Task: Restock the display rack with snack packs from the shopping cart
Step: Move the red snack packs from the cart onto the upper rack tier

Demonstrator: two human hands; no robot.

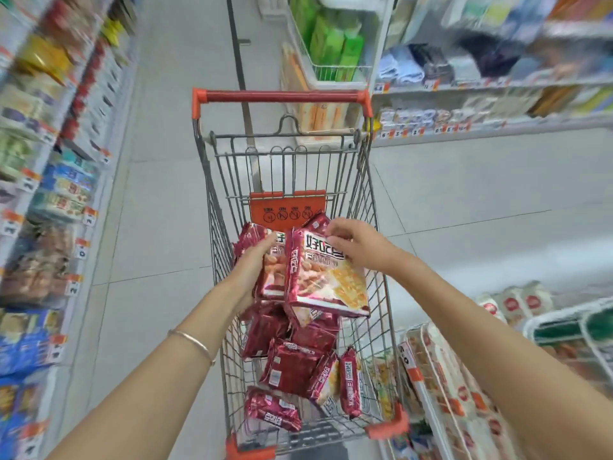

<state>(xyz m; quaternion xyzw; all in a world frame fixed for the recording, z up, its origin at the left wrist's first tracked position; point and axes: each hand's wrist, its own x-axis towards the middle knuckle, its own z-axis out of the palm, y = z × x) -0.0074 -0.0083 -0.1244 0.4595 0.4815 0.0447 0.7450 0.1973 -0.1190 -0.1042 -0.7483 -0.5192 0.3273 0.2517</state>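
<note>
A wire shopping cart (371,180) with a red handle stands in the aisle in front of me. Several dark red snack packs (292,363) lie loose in its basket. Above them my left hand (252,263) holds a small stack of the same packs from the left side. The front pack of that stack (326,280) faces me, and my right hand (356,244) pinches its top right corner. Both hands are over the cart, above the loose packs.
Stocked shelves (49,180) run along the left of the aisle. On the right are more shelves (481,84) and a low display rack (441,370) with white and red packages. Grey tiled floor (159,180) lies on either side of the cart.
</note>
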